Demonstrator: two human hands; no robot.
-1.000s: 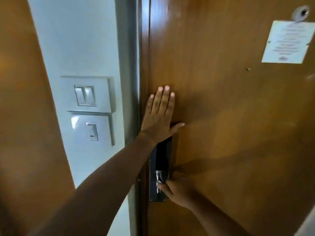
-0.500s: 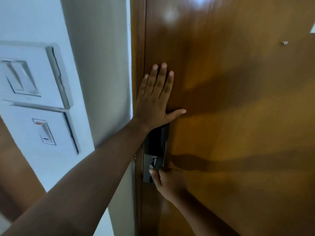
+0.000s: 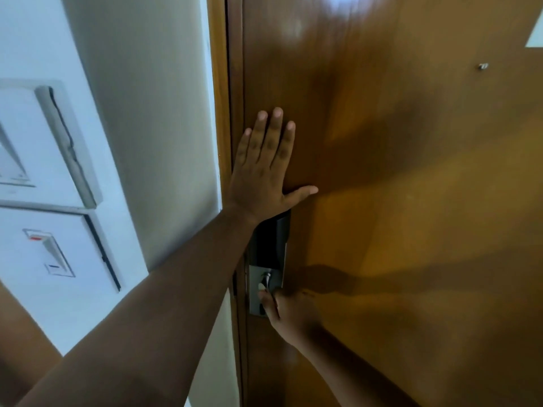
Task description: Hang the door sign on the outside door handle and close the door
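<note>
The brown wooden door (image 3: 396, 201) fills the right side of the view, its edge flush against the frame (image 3: 232, 83). My left hand (image 3: 264, 165) lies flat on the door just above the black and silver lock plate (image 3: 269, 254), fingers spread upward. My right hand (image 3: 289, 312) is lower, closed around the inside door handle, which it mostly hides; only the metal stem (image 3: 266, 279) shows. The door sign is not in view.
A white wall (image 3: 152, 127) stands left of the frame, with two white switch panels (image 3: 44, 245) on it. A small metal stud (image 3: 482, 66) and the corner of a white notice (image 3: 536, 39) sit on the door at upper right.
The camera has moved closer and tilted down, so the switches slid left and the notice nearly left the view. Both hands keep the same places on the door and handle.
</note>
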